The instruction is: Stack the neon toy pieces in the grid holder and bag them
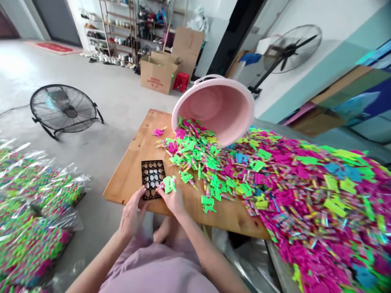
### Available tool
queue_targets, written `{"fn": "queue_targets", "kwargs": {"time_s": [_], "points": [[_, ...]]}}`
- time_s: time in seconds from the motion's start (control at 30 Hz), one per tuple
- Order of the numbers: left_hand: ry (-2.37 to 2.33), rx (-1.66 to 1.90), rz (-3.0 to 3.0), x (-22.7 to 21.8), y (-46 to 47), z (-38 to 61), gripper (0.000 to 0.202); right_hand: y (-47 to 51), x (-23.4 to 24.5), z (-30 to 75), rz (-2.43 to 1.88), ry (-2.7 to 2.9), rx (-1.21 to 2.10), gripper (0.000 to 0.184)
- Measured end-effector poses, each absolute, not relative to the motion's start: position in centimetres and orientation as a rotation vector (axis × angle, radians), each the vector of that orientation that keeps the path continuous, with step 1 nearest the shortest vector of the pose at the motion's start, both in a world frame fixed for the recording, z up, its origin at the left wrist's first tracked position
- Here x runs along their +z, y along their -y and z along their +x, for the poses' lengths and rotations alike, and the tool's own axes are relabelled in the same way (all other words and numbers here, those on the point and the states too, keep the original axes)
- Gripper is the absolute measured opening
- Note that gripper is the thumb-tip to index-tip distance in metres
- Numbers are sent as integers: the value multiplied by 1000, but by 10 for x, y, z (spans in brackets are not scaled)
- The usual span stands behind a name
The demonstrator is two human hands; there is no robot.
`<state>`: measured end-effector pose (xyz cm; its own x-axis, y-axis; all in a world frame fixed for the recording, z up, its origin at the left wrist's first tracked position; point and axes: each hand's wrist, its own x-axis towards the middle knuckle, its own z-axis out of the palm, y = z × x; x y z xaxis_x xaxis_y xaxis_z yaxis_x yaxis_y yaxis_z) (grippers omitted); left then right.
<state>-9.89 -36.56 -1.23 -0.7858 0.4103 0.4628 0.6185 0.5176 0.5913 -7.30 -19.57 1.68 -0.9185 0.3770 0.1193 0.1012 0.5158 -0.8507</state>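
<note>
A black plastic grid tray [152, 178] with round holes lies on the near left part of the wooden table [131, 171]. My left hand [132, 212] rests at its near left corner, fingers curled against the edge. My right hand [172, 197] is at the tray's right side, fingers closed on a green plastic piece [169, 184]. A huge heap of green, pink and blue plastic pieces [293, 191] spreads over the table to the right.
A pink bucket [218, 106] lies tipped on its side at the back of the heap. Clear bags of filled trays [33, 211] sit on the floor at left. A floor fan [64, 108] stands behind them, with cardboard boxes [159, 73] and shelves further back.
</note>
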Motion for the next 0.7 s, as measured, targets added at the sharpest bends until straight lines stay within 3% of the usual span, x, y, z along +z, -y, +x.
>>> {"fn": "queue_targets", "kwargs": {"time_s": [0.13,0.6,0.7], "points": [[2563,-1241,-613,-11,359,-95,66,212,29,-75,-261,2525,1448,10],[2565,-1212,-760,-12,364,-100,68,224,36,-74,-27,2846,1056,3],[2557,-1176,-799,-11,366,-100,70,237,39,-71,-126,2910,939,14]]}}
